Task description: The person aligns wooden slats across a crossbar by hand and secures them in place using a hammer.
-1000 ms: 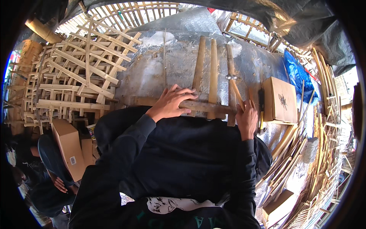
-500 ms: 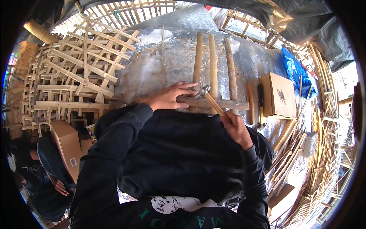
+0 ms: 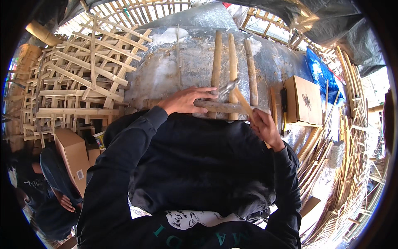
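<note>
A hammer (image 3: 244, 102) with a metal head and a pale wooden handle is in my right hand (image 3: 267, 129), fingers wrapped round the handle's lower part. Its head is raised over the joined slats, slightly blurred. My left hand (image 3: 185, 101) rests across a bamboo crosspiece (image 3: 226, 108), fingers stretched out, thumb apart on the near side. The fingertips reach the left upright slat (image 3: 216, 62), close to the hammer head. Two more upright slats, a middle one (image 3: 233, 58) and a right one (image 3: 251, 70), extend away from the crosspiece. Any nail at the joint cannot be made out.
Bamboo lattice panels (image 3: 89, 70) are heaped at the left. On the right stand a cardboard box (image 3: 304, 100), a black-and-yellow tool (image 3: 284, 108) and a blue plastic sheet (image 3: 321, 72), with long bamboo strips beyond. At lower left, another person's hand (image 3: 65, 202) shows beside a carton (image 3: 71, 159).
The hammer head has lifted off the joint by my left fingers, up and to the right. My right hand has shifted slightly right; my left hand has barely moved.
</note>
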Demonstrator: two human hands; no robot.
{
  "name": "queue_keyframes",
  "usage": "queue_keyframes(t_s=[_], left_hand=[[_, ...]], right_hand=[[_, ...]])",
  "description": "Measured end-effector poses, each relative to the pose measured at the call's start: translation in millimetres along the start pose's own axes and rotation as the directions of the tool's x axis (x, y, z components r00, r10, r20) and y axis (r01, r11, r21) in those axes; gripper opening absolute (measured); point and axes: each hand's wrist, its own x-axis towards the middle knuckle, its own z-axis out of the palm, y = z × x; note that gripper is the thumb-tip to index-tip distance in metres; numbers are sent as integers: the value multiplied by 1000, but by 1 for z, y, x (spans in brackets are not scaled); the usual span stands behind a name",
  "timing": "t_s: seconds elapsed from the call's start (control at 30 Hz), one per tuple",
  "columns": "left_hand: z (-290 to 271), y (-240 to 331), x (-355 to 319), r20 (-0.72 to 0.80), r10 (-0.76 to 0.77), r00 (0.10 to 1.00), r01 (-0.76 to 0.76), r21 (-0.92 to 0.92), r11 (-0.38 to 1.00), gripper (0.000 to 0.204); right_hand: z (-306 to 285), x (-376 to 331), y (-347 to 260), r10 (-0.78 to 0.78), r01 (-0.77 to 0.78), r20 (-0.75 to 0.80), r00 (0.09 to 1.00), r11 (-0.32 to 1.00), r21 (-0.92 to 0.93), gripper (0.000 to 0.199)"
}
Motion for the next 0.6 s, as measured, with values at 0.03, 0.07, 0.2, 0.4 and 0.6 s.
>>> queue_keyframes(t_s=[0.03,0.07,0.2,0.4,0.6], left_hand=[[1,-1,1,0,2,1000,-2,0,1000,62],[2,-2,1,-17,32,999,-32,20,999,61],[2,-6,1,-12,18,1000,-17,41,999,59],[0,-4,-1,-39,55,998,-55,10,998,60],[-1,1,4,88,-53,995,52,7,999,63]], right_hand=[[1,1,-1,0,0,-2,1000,1000,0,36],[4,3,0,26,-23,-33,999,995,94,36],[7,13,45,-74,74,50,996,997,7,35],[-10,17,20,-78,80,49,996,996,-38,37],[-14,28,32,-451,447,110,886,764,-465,25]])
